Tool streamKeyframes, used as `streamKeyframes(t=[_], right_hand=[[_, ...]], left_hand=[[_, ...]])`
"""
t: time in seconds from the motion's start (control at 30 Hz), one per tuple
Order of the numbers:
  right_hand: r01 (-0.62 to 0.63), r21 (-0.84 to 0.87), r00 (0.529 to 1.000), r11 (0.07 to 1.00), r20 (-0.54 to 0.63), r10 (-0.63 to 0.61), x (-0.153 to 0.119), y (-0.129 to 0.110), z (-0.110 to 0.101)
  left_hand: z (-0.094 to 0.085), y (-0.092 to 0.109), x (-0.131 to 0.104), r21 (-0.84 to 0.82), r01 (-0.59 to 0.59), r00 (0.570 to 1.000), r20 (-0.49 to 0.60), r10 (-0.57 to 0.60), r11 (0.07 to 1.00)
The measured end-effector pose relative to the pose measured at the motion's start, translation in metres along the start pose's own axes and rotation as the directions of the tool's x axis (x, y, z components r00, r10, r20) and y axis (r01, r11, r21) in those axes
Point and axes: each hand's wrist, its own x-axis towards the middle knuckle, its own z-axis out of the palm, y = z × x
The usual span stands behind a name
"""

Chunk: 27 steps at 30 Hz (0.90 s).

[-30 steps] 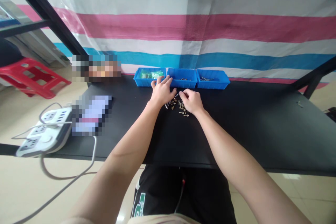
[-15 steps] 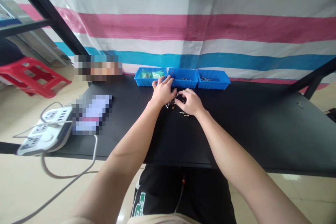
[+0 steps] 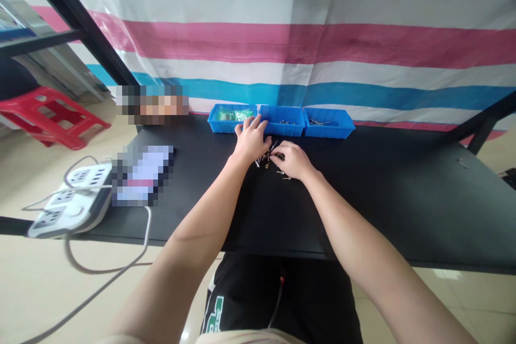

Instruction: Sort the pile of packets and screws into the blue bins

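Note:
Small metal screws (image 3: 262, 159) lie in a loose pile on the black table (image 3: 382, 188). My left hand (image 3: 250, 140) is spread over the pile's left side, fingertips near the front of the blue bins, holding nothing visible. At the pile's right side, my right hand (image 3: 293, 159) has its thumb and forefinger pinched together; whatever is between them is too small to make out. Behind stand three blue bins: the left bin (image 3: 223, 127) holds green packets, while the middle bin (image 3: 288, 129) and the right bin (image 3: 338, 130) hold small metal parts.
A white power strip (image 3: 74, 199) with cables lies at the table's left edge, beside a blurred flat object (image 3: 141, 177). One small metal piece (image 3: 462, 163) lies far right. A striped sheet (image 3: 250, 43) hangs behind. A red stool (image 3: 56, 113) stands left.
The thumb and fingers of my right hand have closed together at the pile. My left hand stays almost where it was.

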Motion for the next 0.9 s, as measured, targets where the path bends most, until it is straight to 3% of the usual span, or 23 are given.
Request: streamKeyframes(t=[0.17, 0.3, 0.53, 0.9], right_hand=[[0.020, 0.104, 0.999, 0.994, -0.048, -0.015, 0.001, 0.004, 0.002], [-0.009, 0.235, 0.989, 0.972, -0.142, 0.043, 0.002, 0.005, 0.002], [-0.083, 0.428, 0.953, 0.900, -0.231, 0.198, 0.004, 0.005, 0.000], [-0.080, 0.545, 0.859, 0.835, -0.387, 0.335, 0.007, 0.014, 0.010]], left_hand=[[-0.001, 0.003, -0.001, -0.056, -0.053, 0.996, -0.078, 0.049, 0.997], [-0.001, 0.005, -0.001, -0.106, -0.127, 0.985, -0.128, 0.113, 0.986], [-0.001, 0.007, -0.001, -0.198, -0.300, 0.954, -0.053, 0.295, 0.933], [0.003, 0.009, -0.003, -0.295, -0.288, 0.952, 0.020, 0.307, 0.911]])
